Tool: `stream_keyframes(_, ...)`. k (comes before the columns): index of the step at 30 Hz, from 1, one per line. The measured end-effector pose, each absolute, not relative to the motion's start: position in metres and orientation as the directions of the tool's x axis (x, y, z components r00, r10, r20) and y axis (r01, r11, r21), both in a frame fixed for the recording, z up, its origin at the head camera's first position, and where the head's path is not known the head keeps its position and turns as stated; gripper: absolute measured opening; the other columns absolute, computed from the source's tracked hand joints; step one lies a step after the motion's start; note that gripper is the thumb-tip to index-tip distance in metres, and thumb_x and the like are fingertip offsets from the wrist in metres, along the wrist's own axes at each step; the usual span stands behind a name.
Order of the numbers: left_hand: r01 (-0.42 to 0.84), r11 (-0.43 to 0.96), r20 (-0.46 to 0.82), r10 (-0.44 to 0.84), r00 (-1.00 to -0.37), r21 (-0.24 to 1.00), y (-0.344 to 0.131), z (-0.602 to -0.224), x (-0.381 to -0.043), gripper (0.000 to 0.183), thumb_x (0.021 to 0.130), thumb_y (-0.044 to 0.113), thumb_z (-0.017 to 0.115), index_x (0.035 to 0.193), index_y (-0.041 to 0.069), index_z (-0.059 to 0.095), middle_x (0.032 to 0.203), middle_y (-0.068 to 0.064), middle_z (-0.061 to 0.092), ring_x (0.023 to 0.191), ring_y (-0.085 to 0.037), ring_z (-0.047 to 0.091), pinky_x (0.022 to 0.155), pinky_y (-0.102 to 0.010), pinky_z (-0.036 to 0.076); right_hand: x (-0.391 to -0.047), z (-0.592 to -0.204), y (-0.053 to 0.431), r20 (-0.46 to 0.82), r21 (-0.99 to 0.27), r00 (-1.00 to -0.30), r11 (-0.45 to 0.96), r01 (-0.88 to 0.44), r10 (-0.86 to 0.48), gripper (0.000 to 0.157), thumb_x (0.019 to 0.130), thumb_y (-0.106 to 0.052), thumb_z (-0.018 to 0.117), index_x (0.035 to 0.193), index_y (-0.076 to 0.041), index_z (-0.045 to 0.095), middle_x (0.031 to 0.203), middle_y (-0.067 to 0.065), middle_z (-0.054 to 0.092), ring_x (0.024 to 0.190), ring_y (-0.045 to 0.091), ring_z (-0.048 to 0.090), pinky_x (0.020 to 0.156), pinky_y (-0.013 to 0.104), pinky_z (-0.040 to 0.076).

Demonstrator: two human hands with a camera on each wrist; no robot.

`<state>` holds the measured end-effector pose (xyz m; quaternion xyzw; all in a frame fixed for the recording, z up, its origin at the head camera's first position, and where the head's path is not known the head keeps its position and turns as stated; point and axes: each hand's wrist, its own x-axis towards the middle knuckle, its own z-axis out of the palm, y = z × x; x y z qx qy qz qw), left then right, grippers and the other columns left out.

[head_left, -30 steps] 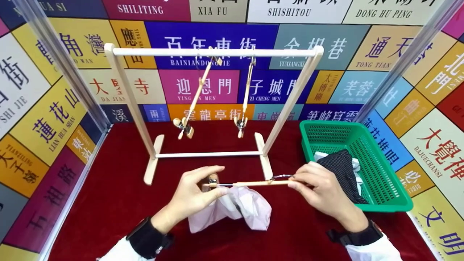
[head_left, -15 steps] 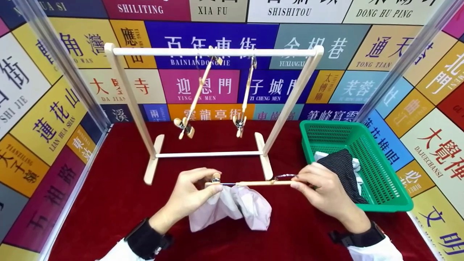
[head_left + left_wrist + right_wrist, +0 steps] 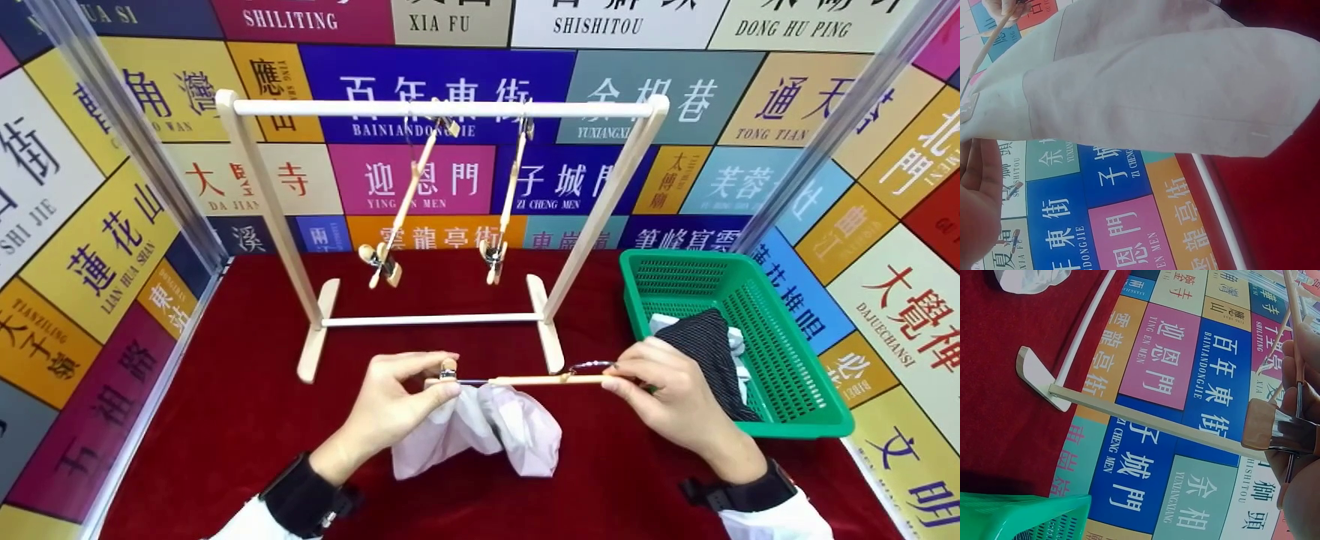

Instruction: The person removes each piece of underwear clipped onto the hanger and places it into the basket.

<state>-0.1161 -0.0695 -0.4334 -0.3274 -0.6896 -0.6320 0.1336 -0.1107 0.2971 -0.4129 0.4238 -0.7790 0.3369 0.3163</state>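
Observation:
A wooden clip hanger is held level between both hands, low over the table. My left hand pinches the metal-and-wood clip at its left end. From the left part of the hanger a pale pink garment with a whitish band droops down; in the left wrist view the garment fills the upper middle. At the other end, my right hand grips the bar. The right wrist view shows that end's clip beside the fingers. Whether cloth sits in either clip is hidden.
A wooden rack stands behind the hands, with two more clip hangers dangling from its top rail. To the right, a green basket contains a dark striped cloth and white cloth. Dark red fabric covers the table.
My left fingers have drawn in closer on the left clip, which now stands more upright. The hanger has shifted slightly right. On the rack, the right hanger's lower end has swung slightly left.

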Motion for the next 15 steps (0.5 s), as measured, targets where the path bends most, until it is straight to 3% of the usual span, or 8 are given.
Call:
stream_keyframes(7, 0.714, 0.007, 0.683, 0.287, -0.672, 0.7, -0.0679, -0.4336, -0.1195, 0.02, 0.083, -0.006, 0.083, 0.102, 0.0, 0.079, 0.087, -0.009, 0.075, 0.073, -0.01, 0.065, 0.064, -0.021, 0.054, -0.1111, -0.4139, 0.2972, 0.778, -0.263, -0.446, 0.415, -0.871, -0.443, 0.018, 0.097, -0.021, 0.077, 0.085, -0.007, 0.076, 0.08, 0.004, 0.067, 0.072, 0.017, 0.054, 0.067, 0.024, 0.04)
stream_keyframes(15, 0.733, 0.0, 0.705, 0.275, -0.654, 0.68, -0.0664, -0.4349, -0.1198, 0.02, 0.083, -0.007, 0.083, 0.1, 0.0, 0.079, 0.084, -0.007, 0.074, 0.071, -0.009, 0.064, 0.062, -0.02, 0.053, -0.1115, -0.4149, 0.297, 0.777, -0.267, -0.449, 0.415, -0.87, -0.441, 0.019, 0.097, -0.022, 0.076, 0.086, -0.007, 0.076, 0.081, 0.004, 0.068, 0.072, 0.018, 0.055, 0.067, 0.023, 0.041)
